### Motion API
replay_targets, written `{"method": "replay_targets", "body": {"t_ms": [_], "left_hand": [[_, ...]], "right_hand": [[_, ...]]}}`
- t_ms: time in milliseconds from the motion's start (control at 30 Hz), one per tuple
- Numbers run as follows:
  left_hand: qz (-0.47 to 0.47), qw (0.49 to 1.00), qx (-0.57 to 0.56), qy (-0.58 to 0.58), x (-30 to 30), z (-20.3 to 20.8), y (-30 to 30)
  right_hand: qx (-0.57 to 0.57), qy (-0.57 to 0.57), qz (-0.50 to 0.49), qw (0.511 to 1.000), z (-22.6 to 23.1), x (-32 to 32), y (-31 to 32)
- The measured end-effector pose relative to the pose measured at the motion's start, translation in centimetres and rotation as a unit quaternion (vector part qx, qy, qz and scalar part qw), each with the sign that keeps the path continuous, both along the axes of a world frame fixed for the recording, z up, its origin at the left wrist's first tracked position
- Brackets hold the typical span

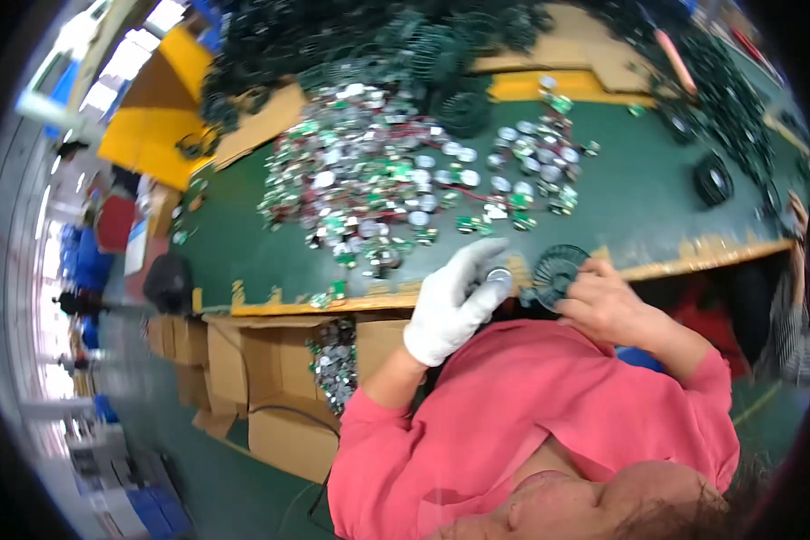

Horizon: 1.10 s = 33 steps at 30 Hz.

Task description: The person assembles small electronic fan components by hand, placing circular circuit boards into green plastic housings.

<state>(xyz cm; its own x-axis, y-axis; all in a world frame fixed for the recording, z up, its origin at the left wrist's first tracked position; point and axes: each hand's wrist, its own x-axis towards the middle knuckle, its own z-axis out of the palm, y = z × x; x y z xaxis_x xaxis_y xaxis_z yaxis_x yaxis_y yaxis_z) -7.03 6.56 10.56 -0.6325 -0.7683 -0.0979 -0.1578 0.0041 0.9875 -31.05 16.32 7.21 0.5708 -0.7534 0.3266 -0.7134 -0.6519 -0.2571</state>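
i'm viewing a green table (pixel 225 265) stretching from left to right, with a heap of dark grilles (pixel 423 45) covering its far side. nearer, a pile of silver discs and green boards (pixel 360 171) is spreading over the middle (red wires are poking out among them). at the near edge, the white-gloved left hand (pixel 459 301) and bare right hand (pixel 607 306) are working: the right is pinching a round grille (pixel 560 270) by its right side, the left is pinching a small round silver piece (pixel 499 274) between thumb and fingers, just left of that grille.
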Motion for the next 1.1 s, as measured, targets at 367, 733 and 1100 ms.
{"method": "replay_targets", "body": {"t_ms": [367, 733, 1100], "left_hand": [[-0.028, 0.987, -0.158, -0.029, -3.8, -2.4, 2.9], [-0.052, 0.860, -0.465, -0.203, -4.3, -4.4, 2.4], [-0.074, 0.815, -0.539, -0.198, -3.1, -5.3, 0.5]], "right_hand": [[-0.070, -0.122, -0.062, 0.988, 0.2, 1.8, -0.5], [-0.065, 0.042, -0.147, 0.986, -0.2, -0.4, -1.5], [-0.021, 0.134, -0.074, 0.988, -0.7, 0.0, -3.7]]}}
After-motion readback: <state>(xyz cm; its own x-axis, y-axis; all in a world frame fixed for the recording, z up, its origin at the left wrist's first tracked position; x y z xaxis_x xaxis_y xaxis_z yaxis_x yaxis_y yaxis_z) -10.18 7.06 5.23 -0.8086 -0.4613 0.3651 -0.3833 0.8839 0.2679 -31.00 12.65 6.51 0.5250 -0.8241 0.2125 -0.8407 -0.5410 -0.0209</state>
